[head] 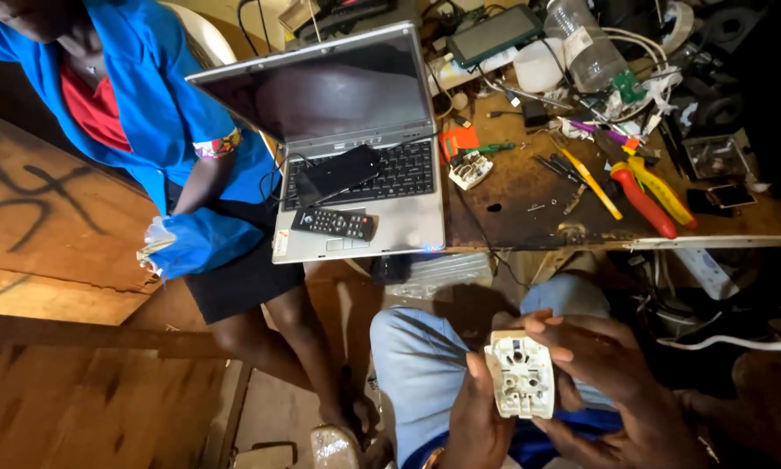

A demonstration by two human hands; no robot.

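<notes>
The dark, stained wooden worktop [529, 187] ahead of me is crowded: an open silver laptop [356, 139] at its left end carries a black phone [337, 172] and a black remote [333, 223], while a red-handled screwdriver [643, 201] and yellow-handled pliers [660, 187] lie among wires to the right. Over my lap, my left hand [473, 421] and right hand [612, 373] both grip a cream plug adapter [521, 373]. A person in a blue jacket [160, 122] sits just beside the laptop.

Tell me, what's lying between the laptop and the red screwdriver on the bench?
In the head view, a small white plug part and thin dark tools lie between the laptop and the red screwdriver, plus a yellow-handled tool.
</notes>
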